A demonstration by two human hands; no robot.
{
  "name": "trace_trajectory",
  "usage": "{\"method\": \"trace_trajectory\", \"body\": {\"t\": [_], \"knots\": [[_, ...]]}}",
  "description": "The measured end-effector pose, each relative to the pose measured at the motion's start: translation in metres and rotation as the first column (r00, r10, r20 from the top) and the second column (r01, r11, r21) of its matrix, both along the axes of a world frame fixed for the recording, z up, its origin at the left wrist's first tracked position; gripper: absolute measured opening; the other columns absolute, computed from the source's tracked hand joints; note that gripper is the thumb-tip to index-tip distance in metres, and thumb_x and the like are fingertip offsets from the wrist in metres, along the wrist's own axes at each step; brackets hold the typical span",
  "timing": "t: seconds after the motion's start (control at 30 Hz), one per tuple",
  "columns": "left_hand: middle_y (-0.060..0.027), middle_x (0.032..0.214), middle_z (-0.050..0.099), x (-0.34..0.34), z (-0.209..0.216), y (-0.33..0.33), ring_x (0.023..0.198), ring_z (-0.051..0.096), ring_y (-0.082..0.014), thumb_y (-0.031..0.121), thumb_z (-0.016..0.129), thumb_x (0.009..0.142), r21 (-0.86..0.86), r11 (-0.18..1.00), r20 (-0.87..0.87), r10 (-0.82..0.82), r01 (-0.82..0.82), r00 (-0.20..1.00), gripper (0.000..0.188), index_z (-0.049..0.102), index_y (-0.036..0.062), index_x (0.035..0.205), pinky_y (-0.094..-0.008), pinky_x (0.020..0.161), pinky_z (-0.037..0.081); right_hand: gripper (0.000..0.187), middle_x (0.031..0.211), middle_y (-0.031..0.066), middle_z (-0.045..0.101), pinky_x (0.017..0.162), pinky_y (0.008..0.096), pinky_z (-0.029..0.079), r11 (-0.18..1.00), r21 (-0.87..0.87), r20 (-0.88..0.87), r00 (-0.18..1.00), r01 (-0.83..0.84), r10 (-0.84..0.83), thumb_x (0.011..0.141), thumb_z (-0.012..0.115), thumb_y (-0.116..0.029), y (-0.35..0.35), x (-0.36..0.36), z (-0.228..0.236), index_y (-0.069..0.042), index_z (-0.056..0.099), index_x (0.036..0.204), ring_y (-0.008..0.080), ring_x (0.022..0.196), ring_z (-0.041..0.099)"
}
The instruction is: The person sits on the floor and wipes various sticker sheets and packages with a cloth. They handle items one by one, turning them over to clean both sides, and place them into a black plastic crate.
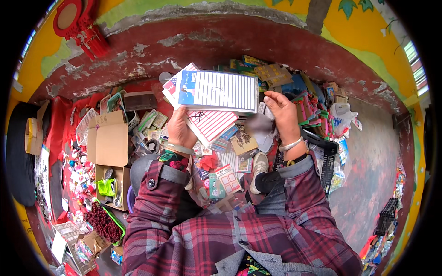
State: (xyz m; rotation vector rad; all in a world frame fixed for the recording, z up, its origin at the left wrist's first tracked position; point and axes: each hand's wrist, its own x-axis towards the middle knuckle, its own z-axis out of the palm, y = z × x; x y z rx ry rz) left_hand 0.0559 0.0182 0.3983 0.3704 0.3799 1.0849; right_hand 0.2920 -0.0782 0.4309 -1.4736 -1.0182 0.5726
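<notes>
My left hand (181,130) grips a fanned stack of striped notepads in clear plastic sleeves. Uppermost is a white notepad with dark lines and a blue illustrated end (220,90). A red-lined notepad (212,123) with black scribbles sticks out below it, and another with a red end (170,85) shows behind at the left. Just right of the top notepad's edge, my right hand (284,117) is closed, thumb and forefinger drawn together; whether anything thin is between them I cannot make out. Both wrists wear bangles.
Loose cards and packets (223,179) lie on the floor between my shoes. An open cardboard box (109,142) stands left, near dark red beads (102,221) in a green tray. At the right are a black crate (323,158) and piled packaged goods (307,108). A peeling wall (198,41) rises ahead.
</notes>
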Motion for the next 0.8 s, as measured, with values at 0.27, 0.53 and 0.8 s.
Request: {"method": "trace_trajectory", "body": {"t": [0.27, 0.53, 0.8], "knots": [[-0.0156, 0.115, 0.055, -0.001, 0.008, 0.000, 0.105, 0.054, -0.0281, 0.021, 0.044, 0.092, 0.026, 0.996, -0.032, -0.082, 0.083, 0.996, 0.036, 0.045, -0.0019, 0.119, -0.0432, 0.095, 0.041, 0.015, 0.080, 0.0071, 0.064, 0.059, 0.0210, 0.048, 0.901, -0.027, -0.784, 0.568, -0.434, 0.250, 0.084, 0.059, -0.013, -0.002, 0.002, -0.001, 0.001, 0.062, 0.086, 0.0107, 0.065, 0.060], [-0.0114, 0.118, 0.054, 0.003, 0.001, 0.003, 0.106, 0.054, -0.0253, 0.036, 0.042, 0.093, -0.017, 0.996, 0.014, -0.089, 0.089, 0.996, 0.044, 0.044, 0.0022, 0.122, -0.0408, 0.093, 0.043, 0.024, 0.087, 0.0090, 0.063, 0.056, 0.0287, 0.047, 0.935, 0.322, 0.629, 0.771, -0.148, -0.095, 0.079, 0.060, -0.012, -0.009, -0.032, 0.015, -0.006, 0.062, 0.103, 0.0209, 0.066, 0.060], [-0.0097, 0.117, 0.052, 0.006, 0.009, -0.011, 0.104, 0.053, -0.0247, 0.022, 0.052, 0.089, 0.045, 0.988, -0.176, -0.140, 0.150, 0.974, 0.045, 0.037, 0.0030, 0.127, -0.0383, 0.091, 0.042, 0.037, 0.100, 0.0120, 0.058, 0.051, 0.0291, 0.045, 0.965, 0.034, 0.965, 0.261, -0.259, 0.036, 0.070, 0.055, -0.013, -0.021, -0.089, -0.013, -0.005, 0.061, 0.105, 0.0167, 0.055, 0.054]]}}
